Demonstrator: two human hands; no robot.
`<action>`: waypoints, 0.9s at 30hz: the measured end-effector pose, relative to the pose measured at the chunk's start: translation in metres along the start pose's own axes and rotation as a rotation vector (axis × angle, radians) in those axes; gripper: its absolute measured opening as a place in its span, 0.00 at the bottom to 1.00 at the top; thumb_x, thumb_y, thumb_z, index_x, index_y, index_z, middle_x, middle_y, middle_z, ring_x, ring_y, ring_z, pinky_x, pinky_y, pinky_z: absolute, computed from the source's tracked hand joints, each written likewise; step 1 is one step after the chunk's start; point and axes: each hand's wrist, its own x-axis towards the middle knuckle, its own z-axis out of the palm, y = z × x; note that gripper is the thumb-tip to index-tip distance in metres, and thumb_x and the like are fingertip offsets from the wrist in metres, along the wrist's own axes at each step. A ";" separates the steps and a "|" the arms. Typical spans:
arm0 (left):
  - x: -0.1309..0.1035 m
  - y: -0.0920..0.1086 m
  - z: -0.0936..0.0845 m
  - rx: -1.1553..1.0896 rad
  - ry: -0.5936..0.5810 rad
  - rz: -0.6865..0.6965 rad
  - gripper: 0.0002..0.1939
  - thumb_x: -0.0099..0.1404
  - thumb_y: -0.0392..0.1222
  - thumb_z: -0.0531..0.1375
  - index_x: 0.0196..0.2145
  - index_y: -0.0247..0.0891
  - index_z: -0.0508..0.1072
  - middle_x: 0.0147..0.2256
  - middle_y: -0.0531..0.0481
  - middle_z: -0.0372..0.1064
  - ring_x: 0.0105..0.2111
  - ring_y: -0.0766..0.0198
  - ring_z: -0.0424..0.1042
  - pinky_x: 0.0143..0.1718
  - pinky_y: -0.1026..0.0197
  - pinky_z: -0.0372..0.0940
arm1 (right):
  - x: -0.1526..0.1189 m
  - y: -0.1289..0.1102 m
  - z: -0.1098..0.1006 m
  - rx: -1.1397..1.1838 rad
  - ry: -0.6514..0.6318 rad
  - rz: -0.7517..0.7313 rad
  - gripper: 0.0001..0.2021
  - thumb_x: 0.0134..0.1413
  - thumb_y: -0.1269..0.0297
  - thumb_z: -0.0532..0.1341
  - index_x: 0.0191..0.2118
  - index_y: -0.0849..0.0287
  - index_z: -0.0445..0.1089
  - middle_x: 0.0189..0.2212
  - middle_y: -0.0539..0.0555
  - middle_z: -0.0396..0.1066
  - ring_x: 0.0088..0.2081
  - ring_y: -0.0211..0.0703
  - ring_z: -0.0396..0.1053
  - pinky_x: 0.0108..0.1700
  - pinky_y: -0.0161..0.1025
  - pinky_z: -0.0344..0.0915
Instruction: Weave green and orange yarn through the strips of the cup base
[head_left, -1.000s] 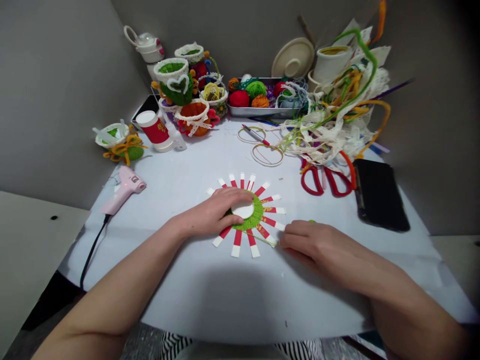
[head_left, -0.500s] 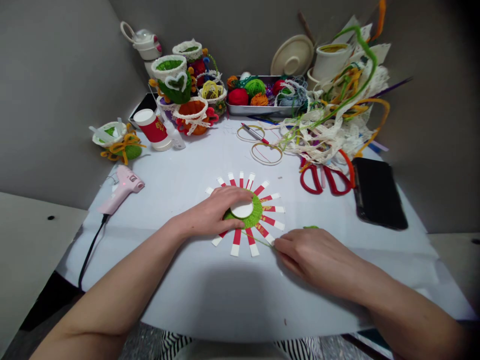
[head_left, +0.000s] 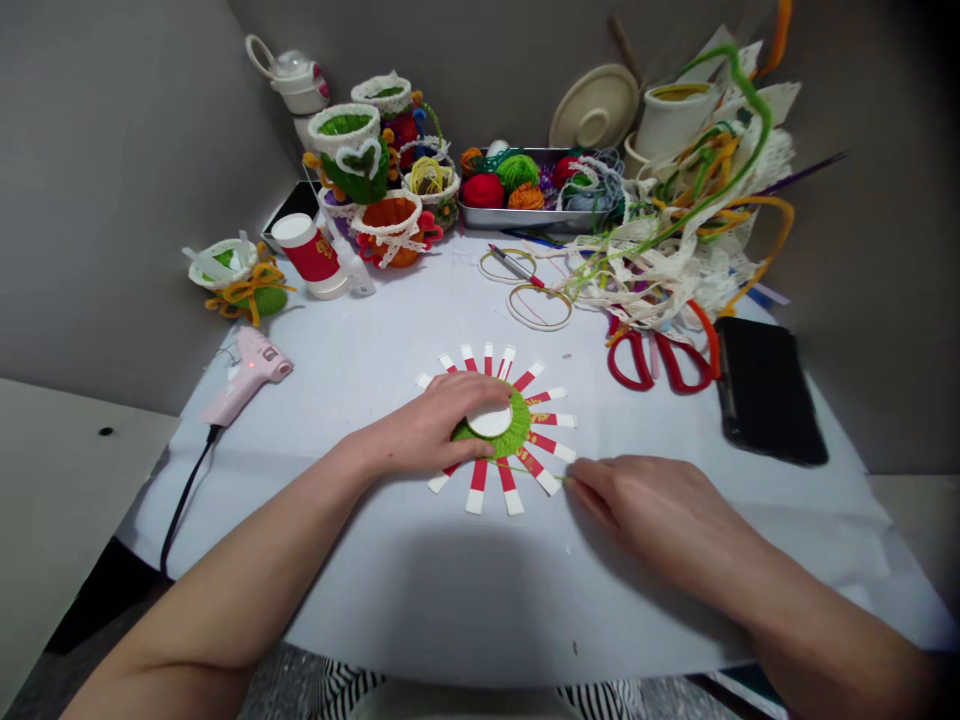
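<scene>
A paper cup cut into splayed red-and-white strips [head_left: 511,488] lies flat on the table, its round white base [head_left: 491,418] facing up. Green yarn [head_left: 519,428] is woven in a ring around that base. My left hand [head_left: 442,418] grips the cup from the left, thumb on the near side and fingers on the far side, covering part of the ring. At the lower right, my right hand [head_left: 637,510] pinches the green yarn's loose strand [head_left: 529,471], which runs from the ring to my fingertips. The fingertips are just beyond the strip ends.
On the left lies a pink glue gun [head_left: 251,375] with its black cord. Red-handled scissors [head_left: 660,365] and a black phone [head_left: 772,390] are on the right. Behind stand decorated cups [head_left: 349,150], a metal tray [head_left: 525,218] of yarn balls, and heaped lace [head_left: 652,275].
My right hand has moved slightly right with the yarn strand. The left hand keeps its hold on the cup. The whole view has shifted a little.
</scene>
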 end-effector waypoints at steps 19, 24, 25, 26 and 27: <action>0.001 0.002 0.009 0.030 0.075 -0.041 0.28 0.71 0.49 0.66 0.63 0.45 0.63 0.66 0.37 0.63 0.67 0.43 0.62 0.67 0.35 0.59 | 0.040 0.009 0.014 0.264 0.427 0.060 0.16 0.72 0.58 0.56 0.32 0.57 0.70 0.28 0.53 0.75 0.28 0.42 0.67 0.31 0.39 0.51; 0.003 0.009 0.015 0.117 0.201 -0.163 0.31 0.65 0.53 0.71 0.60 0.41 0.66 0.57 0.38 0.65 0.58 0.42 0.65 0.59 0.37 0.66 | 0.039 0.009 0.012 0.283 0.392 0.066 0.14 0.72 0.58 0.58 0.34 0.57 0.71 0.29 0.52 0.75 0.29 0.42 0.67 0.32 0.39 0.53; 0.003 0.011 0.015 0.129 0.207 -0.167 0.30 0.66 0.52 0.71 0.59 0.41 0.66 0.54 0.39 0.67 0.55 0.43 0.66 0.57 0.38 0.67 | 0.039 0.010 0.012 0.291 0.390 0.059 0.13 0.72 0.59 0.58 0.34 0.57 0.71 0.29 0.52 0.74 0.29 0.42 0.66 0.32 0.39 0.53; 0.003 0.012 0.014 0.135 0.206 -0.158 0.29 0.66 0.51 0.70 0.59 0.40 0.66 0.53 0.39 0.68 0.54 0.44 0.67 0.56 0.38 0.67 | 0.038 0.011 0.012 0.302 0.394 0.043 0.14 0.72 0.59 0.58 0.34 0.57 0.71 0.29 0.53 0.74 0.29 0.42 0.66 0.32 0.39 0.54; 0.002 0.012 0.012 0.137 0.199 -0.138 0.28 0.67 0.49 0.70 0.59 0.41 0.65 0.53 0.40 0.69 0.54 0.44 0.67 0.57 0.39 0.67 | 0.038 0.012 0.012 0.317 0.405 0.017 0.14 0.72 0.59 0.58 0.34 0.57 0.71 0.30 0.53 0.74 0.29 0.42 0.67 0.33 0.39 0.56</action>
